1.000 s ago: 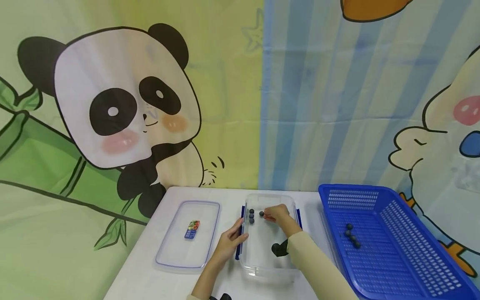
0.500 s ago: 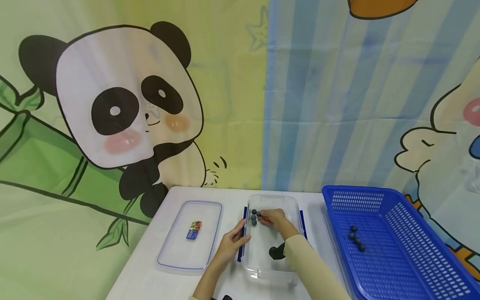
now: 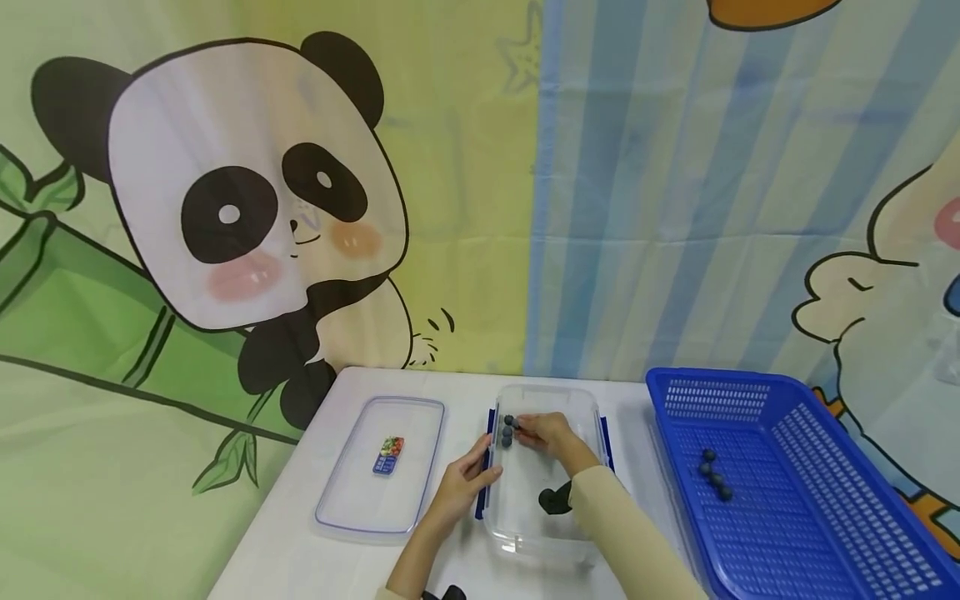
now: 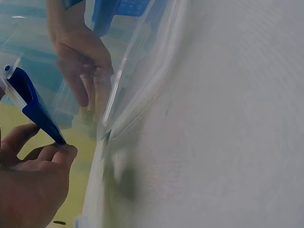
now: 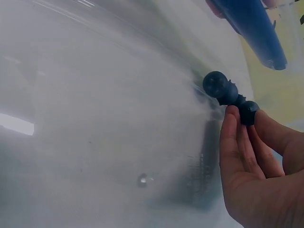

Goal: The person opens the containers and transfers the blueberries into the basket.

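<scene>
Along the left side of a clear plastic container [image 3: 547, 483] lie several dark blue blueberries [image 3: 507, 431]. My right hand [image 3: 550, 432] reaches into the container and pinches one blueberry [image 5: 249, 112] between thumb and fingertips, close against the others. In the right wrist view, small crowns show on the berries. At the container's left wall, my left hand [image 3: 457, 482] grips the blue side latch [image 4: 38, 107], thumb toward the inside in the head view. The left wrist view shows its fingertips at the latch's lower end, with the right hand visible through the clear wall.
A clear lid [image 3: 378, 500] with a purplish rim and a colourful label [image 3: 388, 456] lies left of the container on the white table [image 3: 300, 500]. On the right stands a blue perforated basket [image 3: 787, 533] with several blueberries [image 3: 716, 479] in it. A printed curtain hangs behind.
My right hand has moved left with its blueberry, from apart to right beside the row. The left hand keeps its grip at the container's side. The head view has shifted slightly.
</scene>
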Demonstrator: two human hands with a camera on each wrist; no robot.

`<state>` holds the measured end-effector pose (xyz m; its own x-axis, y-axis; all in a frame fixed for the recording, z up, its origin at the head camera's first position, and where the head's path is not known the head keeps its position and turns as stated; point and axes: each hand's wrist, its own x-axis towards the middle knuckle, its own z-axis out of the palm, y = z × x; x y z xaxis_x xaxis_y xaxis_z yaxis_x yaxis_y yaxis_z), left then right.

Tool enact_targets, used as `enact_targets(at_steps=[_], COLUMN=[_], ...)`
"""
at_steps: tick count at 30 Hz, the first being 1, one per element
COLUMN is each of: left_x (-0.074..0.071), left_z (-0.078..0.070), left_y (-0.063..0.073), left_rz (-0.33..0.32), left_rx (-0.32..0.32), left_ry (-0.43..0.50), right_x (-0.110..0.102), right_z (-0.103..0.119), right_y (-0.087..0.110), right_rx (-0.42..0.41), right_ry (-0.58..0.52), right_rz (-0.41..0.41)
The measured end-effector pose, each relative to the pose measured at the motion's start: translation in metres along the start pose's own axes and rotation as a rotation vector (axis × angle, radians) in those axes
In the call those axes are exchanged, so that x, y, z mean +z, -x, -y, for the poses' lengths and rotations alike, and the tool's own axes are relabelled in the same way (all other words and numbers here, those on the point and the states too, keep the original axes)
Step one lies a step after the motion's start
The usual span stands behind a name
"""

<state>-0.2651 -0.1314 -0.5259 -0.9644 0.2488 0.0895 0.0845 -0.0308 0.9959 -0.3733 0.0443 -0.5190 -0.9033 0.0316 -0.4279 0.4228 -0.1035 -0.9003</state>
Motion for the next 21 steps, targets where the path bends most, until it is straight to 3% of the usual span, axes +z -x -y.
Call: enact_targets(at_steps=[4, 12, 16, 21], left_x=[0.0, 0.0, 0.0, 0.001], left_z=[0.002, 0.022, 0.019, 0.0], left_y=[-0.001, -0.008, -0.007, 0.001], left_rz=[0.005, -0.013, -0.012, 0.002], left_rx=[0.008, 0.034, 0.016, 0.0], left_ry=[0.022, -0.006, 0.006, 0.006], right_x=[-0.003, -0.022, -0.051, -0.111], right_z=[0.009, 0.039, 0.057, 0.076], right_y=[0.007, 0.029, 0.044, 0.062], right_rx=[-0.02, -0.059, -0.087, -0.114], right_ry=[0.018, 0.07, 0.064, 0.022], right_rz=[0.054, 0.27, 0.367, 0.476])
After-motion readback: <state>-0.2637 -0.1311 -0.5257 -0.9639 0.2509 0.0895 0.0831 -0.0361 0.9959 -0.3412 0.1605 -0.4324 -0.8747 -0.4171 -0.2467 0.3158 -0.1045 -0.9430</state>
